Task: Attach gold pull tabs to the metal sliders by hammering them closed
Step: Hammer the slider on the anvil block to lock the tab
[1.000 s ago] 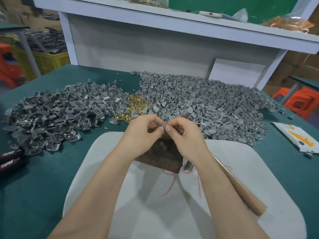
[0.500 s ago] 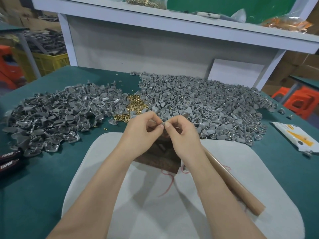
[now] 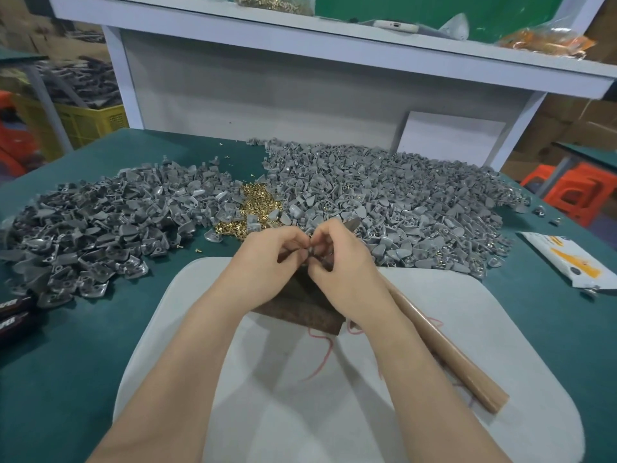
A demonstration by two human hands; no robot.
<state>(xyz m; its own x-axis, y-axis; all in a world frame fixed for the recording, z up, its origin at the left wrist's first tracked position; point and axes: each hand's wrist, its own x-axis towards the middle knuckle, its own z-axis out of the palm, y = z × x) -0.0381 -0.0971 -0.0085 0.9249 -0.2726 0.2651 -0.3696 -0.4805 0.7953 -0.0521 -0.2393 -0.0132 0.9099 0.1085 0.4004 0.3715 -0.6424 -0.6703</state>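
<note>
Left grip (image 3: 267, 259) and right grip (image 3: 344, 265) both pinch one slider (image 3: 312, 252) between them, just above the block (image 3: 300, 305). Fingers hide the tab. The hammer handle (image 3: 444, 352) lies just right of right grip, long axis running back toward us, so we'd reach right-handed.

Counts by kind; loose small parts too many to count singly.
1 left hand (image 3: 267, 260), 1 right hand (image 3: 347, 269), 1 small grey part (image 3: 313, 252) pinched between them; 2 heaps of grey sliders (image 3: 384, 195): left heap (image 3: 100, 228), right heap (image 3: 434, 208); 1 pile of gold pull tabs (image 3: 258, 208); 1 wooden handle (image 3: 447, 355); 1 dark block (image 3: 300, 310); 1 white pad (image 3: 334, 422); 1 white-yellow packet (image 3: 564, 262); 2 black packs (image 3: 13, 304); 1 bag of gold parts (image 3: 273, 1); 1 orange bag (image 3: 544, 41).
</note>
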